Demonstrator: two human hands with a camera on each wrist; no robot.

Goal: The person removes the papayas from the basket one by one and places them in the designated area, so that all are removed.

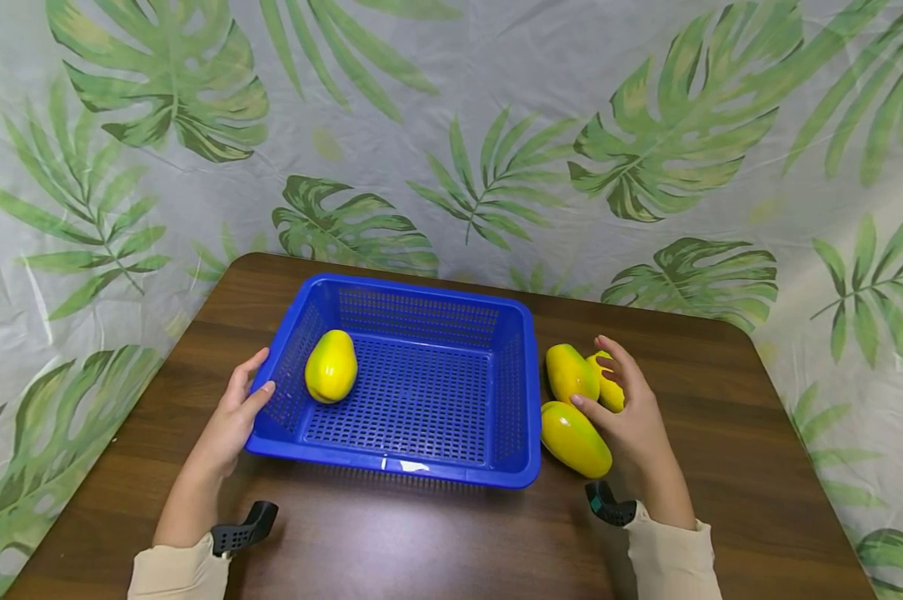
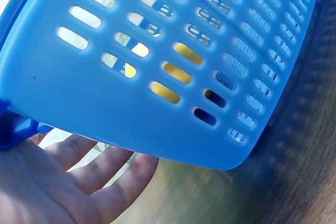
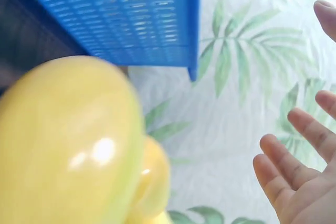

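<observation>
A blue plastic basket with slotted walls stands on the table, and one yellow-green fruit, like a mango or papaya, lies at its left inside. My left hand grips the basket's left rim, thumb over the edge and fingers along the outer wall, as the left wrist view also shows. To the right of the basket, three similar fruits lie close together: a front one, a back one and one partly hidden by fingers. Spread and holding nothing, my right hand hovers over them.
The brown wooden table has rounded back corners. Behind it hangs a pale cloth printed with green leaves. Each wrist wears a black mount, the left one in front of the basket and the right one near the front fruit.
</observation>
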